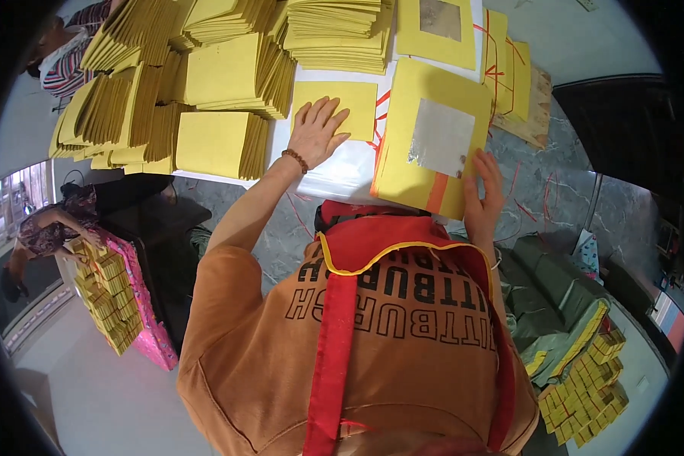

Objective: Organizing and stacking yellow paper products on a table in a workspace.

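Left hand [319, 135] is flat, fingers a bit spread, on a small yellow sheet [363, 102] on the white table [334, 184], probably to steady it, nothing gripped afaict. Right hand [485, 186] has slightly bent fingers along the big stack's [414, 87] right edge, maybe to square it; can't tell if it's pinching, underside's hidden. Back piles [338, 49] get cut off up top

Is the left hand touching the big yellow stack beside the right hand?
Apart. The head view shows the left hand over the smaller yellow piece, with red strips visible between that hand and the big yellow stack.
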Action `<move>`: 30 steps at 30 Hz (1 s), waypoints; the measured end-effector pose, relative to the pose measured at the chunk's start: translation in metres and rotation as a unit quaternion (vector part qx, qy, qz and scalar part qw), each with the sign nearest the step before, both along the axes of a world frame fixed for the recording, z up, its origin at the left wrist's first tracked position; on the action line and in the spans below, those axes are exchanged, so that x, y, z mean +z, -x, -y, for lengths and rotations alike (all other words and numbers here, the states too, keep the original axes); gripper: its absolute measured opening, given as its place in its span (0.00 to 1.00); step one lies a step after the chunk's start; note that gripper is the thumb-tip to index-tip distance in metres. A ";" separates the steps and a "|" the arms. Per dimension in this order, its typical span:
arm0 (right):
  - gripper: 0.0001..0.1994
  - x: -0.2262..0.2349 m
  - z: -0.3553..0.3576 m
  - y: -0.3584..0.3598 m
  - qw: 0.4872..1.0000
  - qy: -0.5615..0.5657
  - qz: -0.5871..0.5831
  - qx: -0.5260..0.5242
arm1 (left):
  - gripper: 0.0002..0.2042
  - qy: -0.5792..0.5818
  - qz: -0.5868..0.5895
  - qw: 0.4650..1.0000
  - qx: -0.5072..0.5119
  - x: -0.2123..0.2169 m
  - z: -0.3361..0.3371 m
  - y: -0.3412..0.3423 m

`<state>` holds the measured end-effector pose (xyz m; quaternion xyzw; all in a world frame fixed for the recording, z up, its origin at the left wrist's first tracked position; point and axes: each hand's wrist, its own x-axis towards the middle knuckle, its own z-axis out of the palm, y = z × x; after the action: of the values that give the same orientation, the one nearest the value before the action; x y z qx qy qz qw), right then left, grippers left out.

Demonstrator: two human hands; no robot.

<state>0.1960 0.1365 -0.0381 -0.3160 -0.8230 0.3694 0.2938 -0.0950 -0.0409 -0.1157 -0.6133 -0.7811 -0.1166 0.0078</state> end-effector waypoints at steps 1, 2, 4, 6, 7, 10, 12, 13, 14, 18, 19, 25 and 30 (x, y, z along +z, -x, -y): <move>0.14 0.003 0.000 0.000 1.000 0.001 0.001 -0.003 | 0.22 0.000 0.008 1.000 -0.004 0.000 0.000 -0.001; 0.14 0.007 0.000 0.001 0.999 -0.029 0.018 0.021 | 0.22 0.000 0.009 1.000 -0.007 -0.001 0.000 -0.001; 0.14 0.013 -0.001 0.002 0.997 -0.058 0.038 0.040 | 0.23 0.010 0.006 1.000 0.002 0.002 0.000 -0.001; 0.15 0.015 -0.003 0.004 0.977 -0.156 0.102 0.106 | 0.22 0.000 -0.002 1.000 -0.009 0.008 -0.003 -0.001; 0.15 0.014 -0.003 0.005 0.977 -0.154 0.107 0.101 | 0.21 -0.005 0.015 1.000 -0.013 0.011 -0.005 0.001; 0.16 0.010 -0.004 0.006 0.977 -0.128 0.113 0.128 | 0.18 -0.033 0.039 0.998 -0.025 0.026 -0.011 0.000; 0.16 0.008 -0.005 0.006 0.978 -0.132 0.091 0.134 | 0.16 -0.054 0.073 0.996 -0.019 0.040 -0.016 -0.005; 0.16 0.007 -0.006 0.007 0.978 -0.130 0.095 0.130 | 0.13 -0.093 0.050 0.994 -0.019 0.047 -0.018 -0.009; 0.16 0.006 -0.007 0.007 0.979 -0.126 0.085 0.134 | 0.13 -0.092 0.053 0.994 -0.025 0.054 -0.020 -0.015; 0.15 0.005 -0.008 0.008 0.981 -0.119 0.066 0.140 | 0.18 -0.168 0.148 0.960 -0.168 0.095 -0.030 -0.067; 0.15 0.005 -0.008 0.007 0.981 -0.118 0.069 0.137 | 0.18 -0.137 0.138 0.960 -0.200 0.100 -0.030 -0.084; 0.11 0.000 -0.007 0.004 0.989 -0.041 0.051 0.130 | 0.19 -0.055 0.091 0.960 -0.260 0.105 -0.029 -0.098; 0.15 -0.005 -0.016 -0.003 0.977 0.112 -0.014 0.179 | 0.14 -0.115 0.167 0.942 -0.266 0.104 -0.033 -0.094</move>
<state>0.1986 0.1527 -0.0430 -0.1892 -0.8155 0.5105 0.1965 -0.0008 -0.0078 -0.0115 -0.7657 -0.5607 -0.3038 -0.0838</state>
